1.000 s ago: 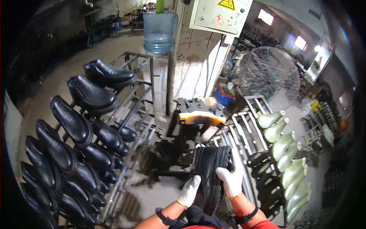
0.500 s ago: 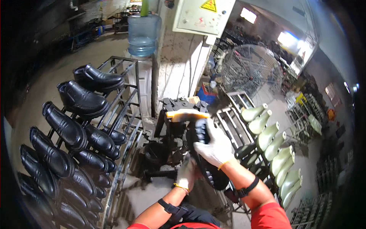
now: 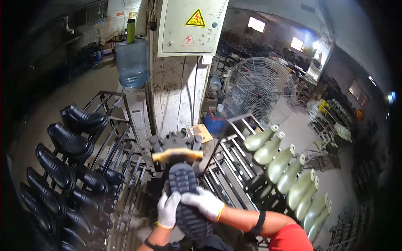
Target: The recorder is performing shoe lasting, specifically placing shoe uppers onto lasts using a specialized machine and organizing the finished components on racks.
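Observation:
A black shoe [image 3: 191, 219] is held in front of me with its ridged sole facing up and one end pointing away. My left hand [image 3: 168, 209], in a white glove, is closed on its left side. My right hand [image 3: 204, 202], also gloved, grips it from the right, with fingers lying across the sole. Just beyond the shoe's far end is the yellow-orange curved bar [image 3: 177, 155] of a dark machine [image 3: 173, 140]. I cannot tell whether the shoe touches the bar. The shoe's upper is hidden underneath.
On the left, a metal rack [image 3: 133, 117] carries several black shoes [image 3: 69, 140]. Another rack [image 3: 228, 157] on the right holds several pale green shoe lasts [image 3: 278, 165]. Behind the machine stand a pillar with an electrical box [image 3: 190, 29], a water bottle [image 3: 132, 62], a cardboard box [image 3: 200, 133] and a large fan [image 3: 259, 90].
The shoe has swung from a tilted position on the right to lie straight in front of the yellow bar. My left hand has come up onto its side. The view has shifted.

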Demonstrator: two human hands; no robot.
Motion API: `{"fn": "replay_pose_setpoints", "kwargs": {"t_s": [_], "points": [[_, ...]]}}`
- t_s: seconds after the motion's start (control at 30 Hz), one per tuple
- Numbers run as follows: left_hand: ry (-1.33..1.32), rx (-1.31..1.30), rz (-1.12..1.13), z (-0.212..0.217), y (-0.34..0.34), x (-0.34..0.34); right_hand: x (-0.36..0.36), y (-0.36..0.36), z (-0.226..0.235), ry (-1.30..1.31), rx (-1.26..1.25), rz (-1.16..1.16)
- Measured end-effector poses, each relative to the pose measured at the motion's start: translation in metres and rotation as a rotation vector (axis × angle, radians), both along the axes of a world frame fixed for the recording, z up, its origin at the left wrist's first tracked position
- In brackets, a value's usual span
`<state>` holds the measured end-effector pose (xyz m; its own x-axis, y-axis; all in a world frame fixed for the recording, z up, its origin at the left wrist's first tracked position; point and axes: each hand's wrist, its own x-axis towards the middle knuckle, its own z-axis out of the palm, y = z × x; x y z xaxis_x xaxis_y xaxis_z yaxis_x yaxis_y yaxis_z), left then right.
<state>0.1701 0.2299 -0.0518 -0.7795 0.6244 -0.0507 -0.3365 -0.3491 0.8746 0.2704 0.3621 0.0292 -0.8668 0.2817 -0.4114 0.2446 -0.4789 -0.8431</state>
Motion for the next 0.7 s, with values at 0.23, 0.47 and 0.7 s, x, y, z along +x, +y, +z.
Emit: {"fn": "replay_pose_setpoints", "kwargs": {"t_s": [0.23,0.47,0.7], "points": [[-0.267,-0.055,-0.071,0.010,-0.030,-0.012,-0.012,-0.016,-0.013,0.034,-0.103,-0.077],[-0.273,0.053,-0.177,0.025,-0.020,-0.011,0.003,-0.028,-0.049,0.146,-0.125,-0.211],[-0.229,0.001,-0.119,0.002,-0.038,0.016,0.033,-0.052,-0.045,0.256,-0.077,-0.240]]}}
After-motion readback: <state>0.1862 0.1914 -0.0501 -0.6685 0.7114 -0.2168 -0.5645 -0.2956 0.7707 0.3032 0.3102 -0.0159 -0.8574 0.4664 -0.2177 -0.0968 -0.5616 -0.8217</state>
